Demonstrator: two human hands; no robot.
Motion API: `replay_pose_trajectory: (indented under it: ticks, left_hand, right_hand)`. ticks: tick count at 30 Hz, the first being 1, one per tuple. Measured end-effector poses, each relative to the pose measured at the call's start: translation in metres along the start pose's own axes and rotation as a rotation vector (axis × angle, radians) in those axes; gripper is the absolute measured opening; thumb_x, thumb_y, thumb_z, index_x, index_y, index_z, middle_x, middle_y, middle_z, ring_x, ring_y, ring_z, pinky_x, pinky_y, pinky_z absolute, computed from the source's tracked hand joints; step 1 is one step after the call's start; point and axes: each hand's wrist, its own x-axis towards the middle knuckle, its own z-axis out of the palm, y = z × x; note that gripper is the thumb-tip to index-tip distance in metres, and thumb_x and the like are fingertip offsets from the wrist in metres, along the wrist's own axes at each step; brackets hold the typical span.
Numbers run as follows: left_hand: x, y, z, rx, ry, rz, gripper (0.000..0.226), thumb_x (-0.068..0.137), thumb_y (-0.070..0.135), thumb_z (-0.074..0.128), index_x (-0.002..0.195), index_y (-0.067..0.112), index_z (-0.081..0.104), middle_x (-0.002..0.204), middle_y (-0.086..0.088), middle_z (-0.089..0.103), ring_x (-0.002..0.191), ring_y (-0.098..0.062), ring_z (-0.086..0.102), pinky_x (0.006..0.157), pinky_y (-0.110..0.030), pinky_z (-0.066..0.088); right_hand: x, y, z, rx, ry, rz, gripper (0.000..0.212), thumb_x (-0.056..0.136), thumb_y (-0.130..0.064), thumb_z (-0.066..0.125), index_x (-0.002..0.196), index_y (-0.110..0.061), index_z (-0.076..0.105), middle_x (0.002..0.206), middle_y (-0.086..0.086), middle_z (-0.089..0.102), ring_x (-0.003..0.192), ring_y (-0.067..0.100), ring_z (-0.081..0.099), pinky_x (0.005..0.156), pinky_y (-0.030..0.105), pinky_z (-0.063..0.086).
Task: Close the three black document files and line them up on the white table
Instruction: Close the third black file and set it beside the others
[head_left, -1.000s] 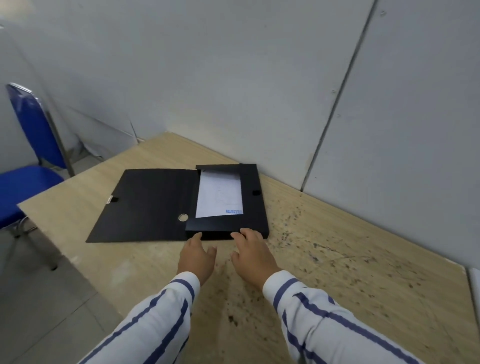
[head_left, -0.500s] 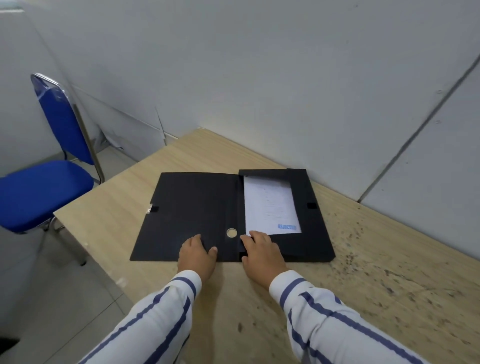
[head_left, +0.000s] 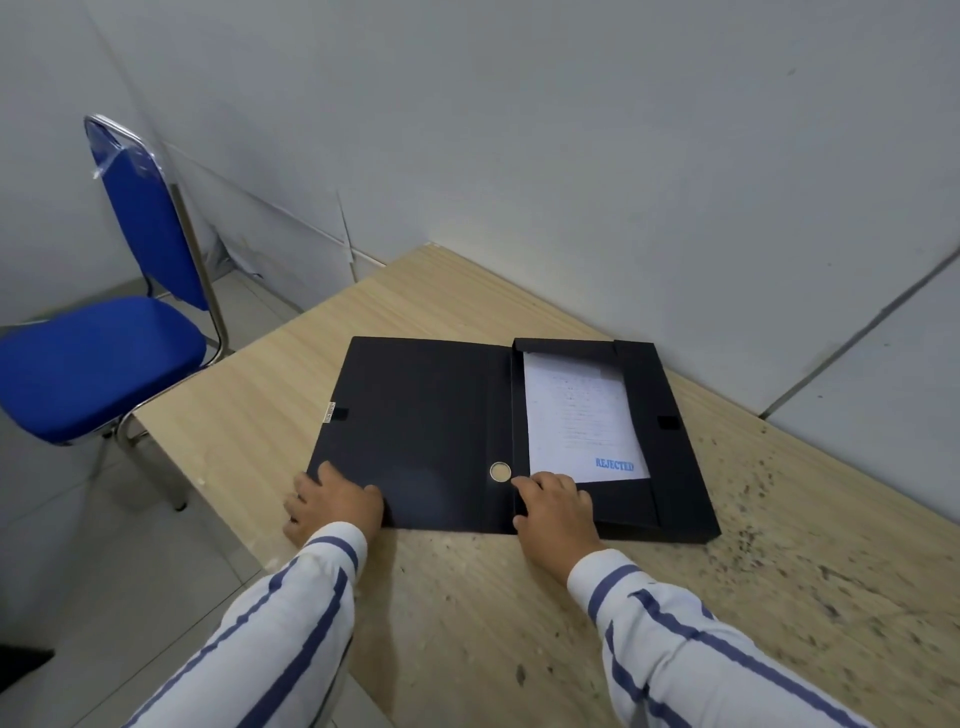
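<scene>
Standing furthest left, a blue chair (head_left: 104, 358) with a chrome frame waited on the tiled floor, well apart from the work and clear of any swing of the cover. To its right ran a pale wooden table (head_left: 457, 613), its near right part speckled with dark marks.

On the table lay one black document file (head_left: 509, 436), open flat, its long axis running away from the person toward the grey wall. Its cover flap (head_left: 415, 431) was spread to the left; its box tray (head_left: 613, 436) sat to the right, holding a white sheet (head_left: 579, 415) stamped "REJECTED" in blue. A round finger hole (head_left: 500, 472) marked the spine between them. Only this one file showed in view.

The left hand (head_left: 332, 506) rested at the near left corner of the flap, fingers spread and lying over its edge, gripping nothing that could be seen; whether the fingertips were tucked under the edge could not be told. The right hand (head_left: 558, 512) lay flat and open on the near edge of the tray, just beside the hole, pressing down, not grasping.

The flap lay directly under and ahead of the left hand, the nearer one to it. Closing would likely mean that hand folding the flap rightward over the tray while the right hand steadied the box, then drew clear. Nothing stood in the flap's path but the right hand itself.
</scene>
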Motion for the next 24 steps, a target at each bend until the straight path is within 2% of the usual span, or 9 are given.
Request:
replay_pose_trajectory:
  ticks: [7, 11, 15, 21, 24]
  left_hand:
    - [0.022, 0.004, -0.007, -0.092, 0.005, -0.075, 0.054, 0.083, 0.038, 0.054, 0.128, 0.010, 0.042, 0.130, -0.019, 0.044, 0.113, -0.040, 0.042, 0.091, -0.049, 0.042]
    - [0.034, 0.003, -0.015, -0.056, -0.004, -0.114, 0.052, 0.085, 0.041, 0.054, 0.121, 0.003, 0.051, 0.118, -0.021, 0.051, 0.103, -0.039, 0.048, 0.084, -0.045, 0.043]
    - [0.044, 0.003, -0.019, -0.022, -0.054, -0.106, 0.059, 0.084, 0.049, 0.051, 0.116, 0.000, 0.057, 0.116, -0.022, 0.056, 0.102, -0.039, 0.052, 0.091, -0.045, 0.044]
    - [0.048, 0.006, -0.018, -0.021, -0.130, -0.014, 0.075, 0.084, 0.068, 0.037, 0.112, 0.001, 0.059, 0.107, -0.021, 0.062, 0.093, -0.039, 0.057, 0.090, -0.045, 0.049]
    - [0.046, 0.013, -0.015, -0.174, -0.259, 0.028, 0.080, 0.083, 0.071, 0.034, 0.114, 0.001, 0.059, 0.111, -0.022, 0.063, 0.096, -0.042, 0.059, 0.095, -0.048, 0.047]
  right_hand:
    - [0.003, 0.001, -0.001, 0.071, -0.012, 0.012, 0.047, 0.093, -0.030, 0.055, 0.137, -0.024, 0.042, 0.139, 0.002, 0.048, 0.129, 0.023, 0.040, 0.108, 0.040, 0.033]
    - [0.002, 0.003, -0.001, 0.114, 0.002, 0.011, 0.046, 0.093, -0.029, 0.055, 0.137, -0.023, 0.044, 0.137, 0.002, 0.049, 0.128, 0.023, 0.040, 0.108, 0.038, 0.033]
    - [0.004, 0.003, -0.001, 0.155, 0.004, 0.007, 0.046, 0.092, -0.027, 0.056, 0.136, -0.021, 0.045, 0.136, 0.002, 0.049, 0.128, 0.023, 0.038, 0.107, 0.037, 0.032]
    - [0.003, 0.003, -0.001, 0.212, 0.016, 0.017, 0.046, 0.093, -0.026, 0.057, 0.137, -0.021, 0.045, 0.136, 0.002, 0.049, 0.128, 0.022, 0.038, 0.109, 0.036, 0.033]
    - [0.003, 0.003, -0.003, 0.207, 0.010, 0.001, 0.045, 0.093, -0.025, 0.055, 0.137, -0.020, 0.046, 0.136, 0.003, 0.049, 0.128, 0.022, 0.038, 0.108, 0.035, 0.032]
